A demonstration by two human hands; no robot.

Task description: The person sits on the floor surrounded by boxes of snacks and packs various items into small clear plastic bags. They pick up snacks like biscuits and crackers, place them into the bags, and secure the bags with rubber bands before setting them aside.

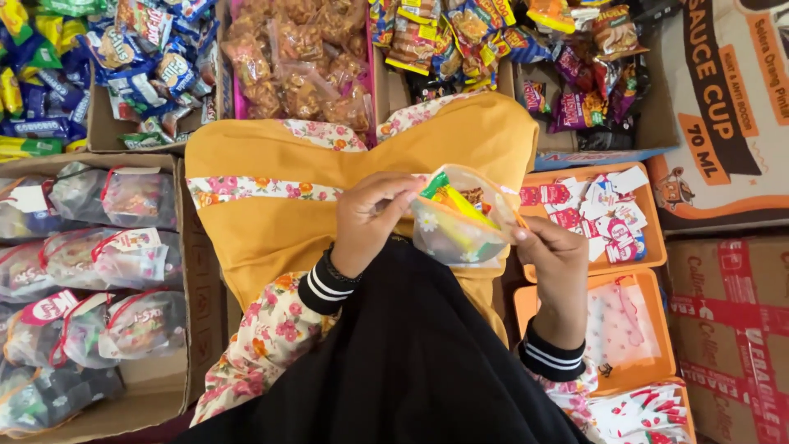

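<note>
Both hands hold a small clear drawstring pouch [460, 220] up over the lap, above the mustard-yellow skirt [271, 238], so its mouth faces the wearer and the contents can be seen. The left hand [371, 220] has its fingers [403, 201] pinching the left edge of the opening; the right hand [559, 263] pinches the right edge between thumb and forefinger, the other fingers curled beneath. Pulled from two sides like this, the mouth stays stretched open. Inside sit wrapped sweets, one green and yellow, the rest hard to tell apart.

Supplies lie within arm's reach: an orange tray [649, 247] of small red-and-white packets just right of the pouch, a second orange tray [666, 362] of empty patterned pouches below it, and a cardboard box [185, 271] of filled, tied pouches at the left. Boxes of packaged snacks [296, 57] stand ahead
</note>
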